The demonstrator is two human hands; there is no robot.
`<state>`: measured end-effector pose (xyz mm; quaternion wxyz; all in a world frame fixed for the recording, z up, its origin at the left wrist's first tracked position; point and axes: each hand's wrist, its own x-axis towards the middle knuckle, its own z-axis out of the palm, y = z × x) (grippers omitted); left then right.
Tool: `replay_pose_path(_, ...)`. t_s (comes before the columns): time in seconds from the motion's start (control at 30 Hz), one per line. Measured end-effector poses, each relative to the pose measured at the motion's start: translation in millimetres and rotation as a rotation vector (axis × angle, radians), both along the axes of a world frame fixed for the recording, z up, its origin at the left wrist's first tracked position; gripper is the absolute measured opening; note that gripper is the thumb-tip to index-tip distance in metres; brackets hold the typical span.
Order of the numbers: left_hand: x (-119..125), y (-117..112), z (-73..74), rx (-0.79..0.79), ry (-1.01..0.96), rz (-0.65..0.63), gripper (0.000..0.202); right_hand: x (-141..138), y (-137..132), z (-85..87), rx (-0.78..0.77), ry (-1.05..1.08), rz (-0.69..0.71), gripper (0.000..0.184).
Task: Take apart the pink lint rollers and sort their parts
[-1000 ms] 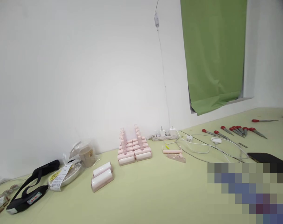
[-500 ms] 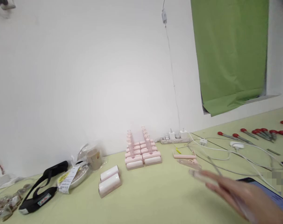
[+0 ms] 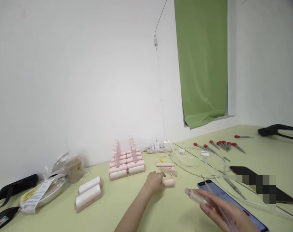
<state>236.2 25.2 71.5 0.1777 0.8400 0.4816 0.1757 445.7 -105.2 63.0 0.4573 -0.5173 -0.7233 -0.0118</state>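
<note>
My left hand (image 3: 154,182) reaches out over the table, its fingers bent and closed at the end of a short pink plastic part (image 3: 169,182); the exact grip is partly hidden. My right hand (image 3: 227,211), at the lower right, is closed around a clear, pinkish plastic handle (image 3: 197,197). A slim pointed metal tool (image 3: 207,185) also sticks up from this hand. Just beyond my left hand lie a pink frame (image 3: 165,164) and a clear plastic piece (image 3: 169,171). Pink-and-white rollers (image 3: 118,174) stand in two rows against the wall, several clear handles upright among them.
Two white rollers (image 3: 88,197) lie left of my arm. Beside them are a bagged cup (image 3: 73,169) and a wrapped bowl (image 3: 54,191). A phone (image 3: 210,183), white cables (image 3: 197,158), a power strip (image 3: 158,149) and several red-ended tools (image 3: 210,148) occupy the right side.
The view has turned to the right. My left hand has come into view and reached the pink part. My right hand still holds the clear handle, now seen more sharply.
</note>
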Motion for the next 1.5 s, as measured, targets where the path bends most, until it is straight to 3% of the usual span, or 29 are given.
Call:
replay_pose_path(0.07, 20.4, 15.4, -6.3, 0.019, -0.061, -0.007, 0.027, 10.6, 0.7, -2.6, -0.048, -0.114, 0.063, 0.032)
replay_pose_path(0.13, 29.2, 15.6, -10.7, 0.042, -0.152, -0.009, 0.031, 16.5, 4.9, -3.1, -0.057, -0.179, 0.062, 0.033)
replay_pose_path(0.2, 27.0, 3.2, -12.7, 0.031, -0.257, 0.007, 0.035, 14.4, 12.0, 0.0, -0.045, -0.232, 0.085, 0.031)
replay_pose_path(0.27, 16.1, -18.3, -13.2, -0.050, -0.338, 0.025, 0.044, 2.3, 20.8, 6.5, -0.017, -0.322, 0.205, 0.029)
replay_pose_path(0.33, 0.0, -44.4, -13.9, -0.385, -0.496, -0.048, 0.068, -19.2, 30.6, 14.4, 0.021, -0.452, 0.397, 0.030)
replay_pose_path(0.43, -27.6, -80.2, -17.5, -1.113, -0.950, -0.193, 0.078, -60.6, 46.6, 23.0, 0.047, -0.598, 0.646, 0.033)
replay_pose_path(0.47, -36.8, -89.0, -19.4, -1.233, -1.105, -0.171, 0.073, -74.2, 52.3, 24.3, 0.044, -0.603, 0.701, 0.034)
replay_pose_path(0.5, -46.0, -95.8, -21.5, -1.253, -1.237, -0.098, 0.065, -86.6, 58.2, 24.7, 0.035, -0.579, 0.742, 0.036)
replay_pose_path(0.57, -63.9, -103.5, -25.5, -1.139, -1.442, 0.099, 0.043, -106.3, 69.5, 23.2, 0.008, -0.411, 0.783, 0.038)
replay_pose_path(0.63, -80.3, -105.7, -28.4, -0.952, -1.529, 0.229, 0.034, -118.4, 77.1, 19.0, -0.061, -0.092, 0.784, 0.042)
replay_pose_path(0.7, -93.0, -105.0, -29.9, -0.762, -1.467, 0.256, 0.040, -124.0, 78.1, 12.9, -0.192, 0.255, 0.773, 0.048)
replay_pose_path(0.77, -100.1, -103.5, -30.6, -0.638, -1.325, 0.242, 0.041, -125.6, 72.5, 6.6, -0.339, 0.461, 0.822, 0.051)
replay_pose_path(0.93, -97.0, -101.4, -33.7, -0.383, -1.053, 0.279, 0.049, -125.4, 53.9, 0.0, -0.436, 0.583, 0.973, 0.044)
replay_pose_path(1.07, -87.6, -105.9, -35.1, -0.381, -0.944, 0.272, 0.046, -128.0, 52.7, 0.2, -0.453, 0.456, 0.910, 0.042)
replay_pose_path(1.13, -83.6, -110.4, -36.3, -0.350, -0.884, 0.245, 0.038, -129.2, 54.0, 0.3, -0.458, 0.310, 0.735, 0.037)
replay_pose_path(1.23, -80.2, -117.5, -39.8, -0.313, -0.735, 0.182, 0.030, -130.1, 55.3, 0.8, -0.333, 0.079, 0.472, 0.039)
replay_pose_path(1.3, -79.6, -121.5, -41.7, -0.288, -0.608, 0.162, 0.027, -130.6, 55.5, 0.8, -0.243, -0.061, 0.455, 0.030)
replay_pose_path(1.5, -73.7, -131.0, -37.4, -0.086, -0.278, 0.263, 0.013, -139.0, 51.4, -13.9, -0.147, -0.326, 0.378, 0.043)
